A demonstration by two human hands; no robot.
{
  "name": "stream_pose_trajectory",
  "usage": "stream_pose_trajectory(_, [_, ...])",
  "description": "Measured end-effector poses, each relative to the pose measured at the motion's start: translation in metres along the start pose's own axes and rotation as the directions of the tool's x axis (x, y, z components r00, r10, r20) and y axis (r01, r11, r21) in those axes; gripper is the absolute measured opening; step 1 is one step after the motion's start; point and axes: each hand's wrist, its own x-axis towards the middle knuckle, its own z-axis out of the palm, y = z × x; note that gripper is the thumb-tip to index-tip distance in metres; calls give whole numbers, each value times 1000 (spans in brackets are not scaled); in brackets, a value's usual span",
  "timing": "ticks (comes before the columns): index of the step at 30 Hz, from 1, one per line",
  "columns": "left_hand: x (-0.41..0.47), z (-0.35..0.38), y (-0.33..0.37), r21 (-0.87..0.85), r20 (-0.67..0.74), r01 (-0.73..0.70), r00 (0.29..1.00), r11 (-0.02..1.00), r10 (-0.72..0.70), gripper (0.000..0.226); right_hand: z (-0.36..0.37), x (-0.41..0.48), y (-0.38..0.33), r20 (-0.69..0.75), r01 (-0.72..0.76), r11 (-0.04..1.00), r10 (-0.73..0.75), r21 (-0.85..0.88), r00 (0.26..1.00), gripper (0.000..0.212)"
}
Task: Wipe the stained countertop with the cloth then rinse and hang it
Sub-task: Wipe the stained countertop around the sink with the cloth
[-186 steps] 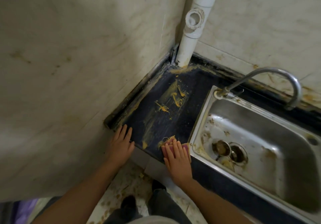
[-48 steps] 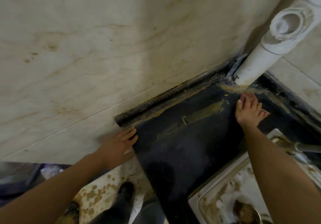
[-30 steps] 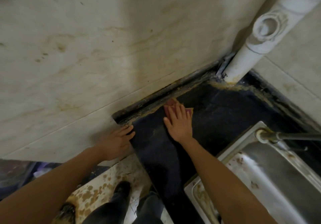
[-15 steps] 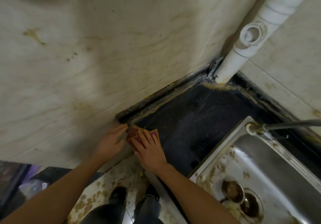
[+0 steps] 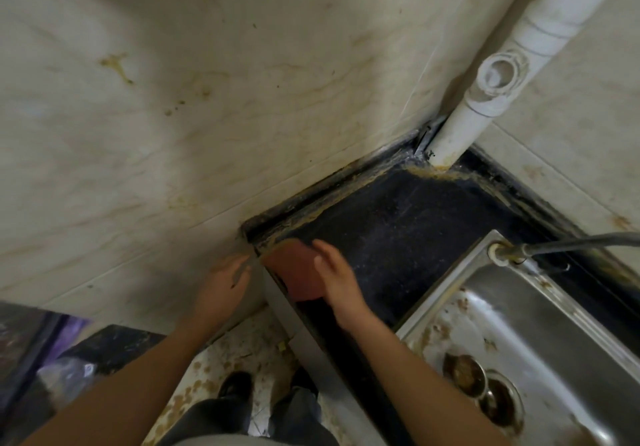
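I judged the cloth (image 5: 298,270) soft, limp and probably damp, best pinched at its near edge hanging over the worktop (image 5: 398,237) lip. It looked a flat reddish-brown square at the front left corner. My right hand (image 5: 337,277) lay against its right edge, fingers loosely extended, not gripping; my left hand (image 5: 227,281) was open beside the corner. Yellow grime remained along the wall seam.

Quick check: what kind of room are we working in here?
Most likely a small, grimy home kitchen corner: a steel sink with a tap is set into a dark countertop, tiled walls meet at a white drainpipe.
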Motion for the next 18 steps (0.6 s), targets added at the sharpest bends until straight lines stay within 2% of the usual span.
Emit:
stream_pose_trajectory(1, [-1, 2, 0, -2, 5, 10, 1000, 1000, -10, 38, -11, 3, -10, -15, -149, 961, 157, 234, 987, 23])
stream_pose_trajectory(2, [-2, 3, 2, -3, 14, 15, 1000, 1000, -15, 38, -23, 10, -11, -52, -215, 926, 243, 311, 969, 21])
stream_pose_trajectory(3, [-4, 5, 3, -3, 24, 11, 1000, 1000, -11, 39, -33, 14, -13, -104, -230, 936, 266, 268, 958, 21])
stream_pose_trajectory(5, [-7, 7, 6, 7, 46, -15, 999, 1000, 14, 41, -51, 19, -4, -248, -247, 965, 218, -91, 944, 23])
stream_pose_trajectory(7, [-10, 7, 7, 23, 69, -23, 997, 999, 22, 40, -72, 23, 14, -389, -258, 862, 79, -435, 918, 29])
stream_pose_trajectory(10, [-13, 8, 4, 42, 83, -27, 996, 999, 23, 45, -88, 19, 23, -522, -337, 807, 42, -485, 852, 39])
stream_pose_trajectory(13, [-15, 9, 1, 72, 97, -17, 995, 997, 10, 42, -82, 12, 24, -505, -290, 745, -73, -601, 860, 40])
stream_pose_trajectory(15, [-16, 10, -1, 93, 98, -21, 995, 995, 12, 43, -66, 3, 20, -416, -195, 658, -196, -727, 888, 50])
stream_pose_trajectory(16, [-15, 10, -2, 108, 101, -16, 995, 994, 5, 43, -58, 0, 23, -326, -131, 598, -230, -791, 917, 53])
stream_pose_trajectory(18, [-16, 11, -5, 136, 116, -7, 993, 991, -9, 41, -40, -2, 27, -158, -69, 392, -197, -917, 968, 52])
